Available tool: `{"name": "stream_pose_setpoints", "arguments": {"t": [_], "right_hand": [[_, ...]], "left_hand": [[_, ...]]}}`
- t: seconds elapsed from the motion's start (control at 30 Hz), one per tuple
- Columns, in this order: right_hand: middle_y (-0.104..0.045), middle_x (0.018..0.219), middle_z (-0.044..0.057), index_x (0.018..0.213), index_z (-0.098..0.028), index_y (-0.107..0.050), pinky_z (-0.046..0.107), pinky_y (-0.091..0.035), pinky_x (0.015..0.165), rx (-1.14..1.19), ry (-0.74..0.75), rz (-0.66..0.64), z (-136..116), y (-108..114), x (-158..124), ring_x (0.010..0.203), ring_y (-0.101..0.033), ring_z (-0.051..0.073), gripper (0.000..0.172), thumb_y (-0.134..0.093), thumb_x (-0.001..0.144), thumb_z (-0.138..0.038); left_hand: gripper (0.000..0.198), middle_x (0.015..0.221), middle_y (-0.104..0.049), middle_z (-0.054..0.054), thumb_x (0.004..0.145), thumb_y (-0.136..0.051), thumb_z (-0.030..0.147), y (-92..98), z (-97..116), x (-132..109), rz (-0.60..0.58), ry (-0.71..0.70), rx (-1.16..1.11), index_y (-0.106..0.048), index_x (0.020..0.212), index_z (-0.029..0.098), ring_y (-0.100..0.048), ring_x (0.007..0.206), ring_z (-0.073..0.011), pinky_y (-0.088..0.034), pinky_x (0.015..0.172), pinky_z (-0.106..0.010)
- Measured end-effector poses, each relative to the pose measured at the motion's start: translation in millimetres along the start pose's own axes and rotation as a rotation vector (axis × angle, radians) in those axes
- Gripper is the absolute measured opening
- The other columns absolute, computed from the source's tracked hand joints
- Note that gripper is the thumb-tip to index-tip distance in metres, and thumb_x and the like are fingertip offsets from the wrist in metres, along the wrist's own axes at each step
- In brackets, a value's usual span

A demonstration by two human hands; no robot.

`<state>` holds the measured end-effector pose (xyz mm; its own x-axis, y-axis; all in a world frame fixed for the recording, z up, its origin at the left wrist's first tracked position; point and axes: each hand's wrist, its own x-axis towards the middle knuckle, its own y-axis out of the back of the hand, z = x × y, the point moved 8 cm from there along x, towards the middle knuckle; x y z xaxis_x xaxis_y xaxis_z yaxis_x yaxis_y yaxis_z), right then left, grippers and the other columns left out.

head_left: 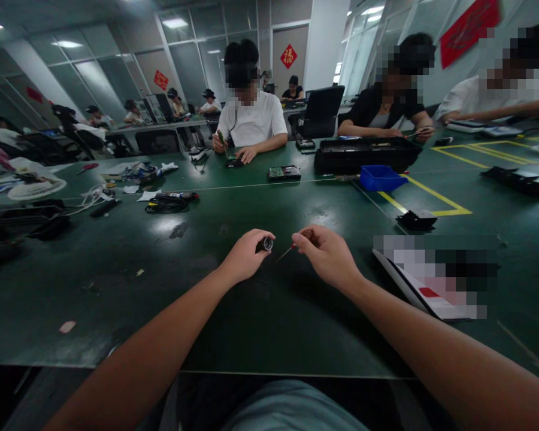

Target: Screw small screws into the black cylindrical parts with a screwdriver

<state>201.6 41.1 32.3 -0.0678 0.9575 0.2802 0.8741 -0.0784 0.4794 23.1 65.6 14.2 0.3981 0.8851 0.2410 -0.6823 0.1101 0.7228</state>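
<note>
Glossy tabletop (269, 335), metal screwdriver shaft (284, 254), blue plastic tray (379, 180)

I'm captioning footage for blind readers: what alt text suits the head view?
The wearer's left hand holds a small dark cylinder, the right hand a thin pointed tool, above a green table. Across it sits a person in a white shirt.

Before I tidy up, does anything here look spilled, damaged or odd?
The table looks blemished: a pale patch near its front edge at left, scrap or chip unclear, and a dark blotch near the cable. No spill stands out.
</note>
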Motion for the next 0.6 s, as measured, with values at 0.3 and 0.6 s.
{"name": "stream_pose_setpoints", "arguments": {"t": [0.3, 0.6], "right_hand": [[-0.071, 0.083, 0.004, 0.095, -0.021, -0.065, 0.036, -0.053, 0.072, 0.258, 0.03, 0.131, -1.6, 12.3, -0.9, 0.075, -0.067, 0.019, 0.021, -0.058, 0.093, -0.041], [-0.075, 0.091, 0.006, 0.101, -0.021, -0.064, 0.04, -0.057, 0.078, 0.304, 0.04, 0.129, -3.1, 11.3, 0.3, 0.083, -0.071, 0.021, 0.022, -0.06, 0.092, -0.041]], "left_hand": [[0.037, 0.123, -0.068, -0.009, 0.084, -0.072, 0.017, 9.5, -7.7, 1.2, 0.121, 0.042, -0.025, -0.066, 0.121, 0.02, -0.061, 0.116, -0.0263, -0.045, 0.106, -0.045], [0.037, 0.124, -0.069, -0.007, 0.087, -0.071, 0.023, 5.3, -3.7, 0.4, 0.077, -0.014, 0.014, -0.067, 0.123, 0.024, -0.061, 0.117, -0.0264, -0.044, 0.104, -0.045]]}}
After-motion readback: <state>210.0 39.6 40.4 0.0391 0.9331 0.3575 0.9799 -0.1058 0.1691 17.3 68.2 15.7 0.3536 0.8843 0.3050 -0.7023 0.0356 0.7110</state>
